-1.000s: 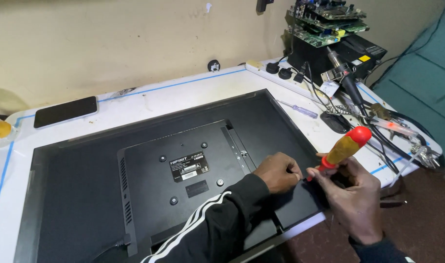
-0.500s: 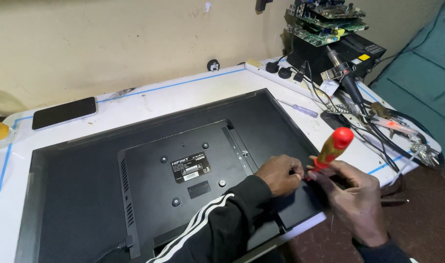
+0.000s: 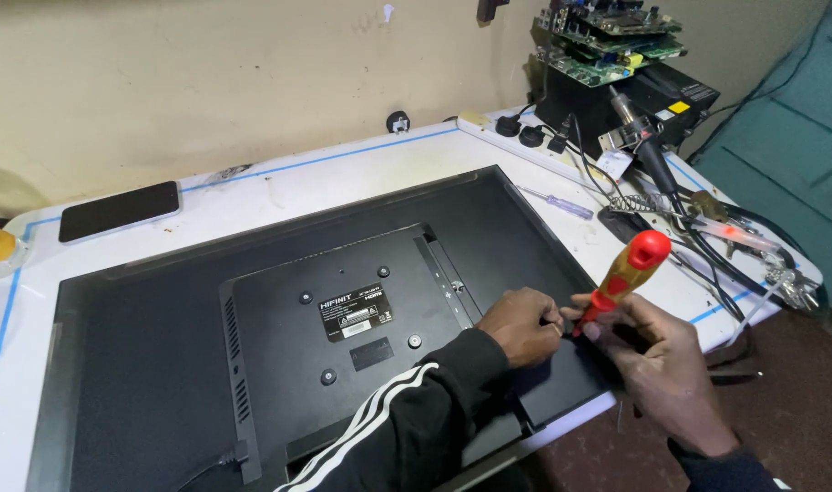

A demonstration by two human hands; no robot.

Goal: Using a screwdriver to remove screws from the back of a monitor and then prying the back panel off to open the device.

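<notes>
A black flat television lies face down on a white table. My right hand grips a screwdriver with a red and yellow handle, its tip pointing down at the television's back near the lower right edge. My left hand, in a dark sleeve with white stripes, rests on the back cover beside the tip, fingers pinched close to it. The tip itself is hidden between my hands.
A black phone lies at the table's back left. A small blue-handled screwdriver, a soldering tool, tangled cables and stacked circuit boards crowd the right side. A power strip sits at the back.
The screwdriver handle dipped lower and more upright half a second ago, then tilted back to the right. My left hand stayed on the cover.
</notes>
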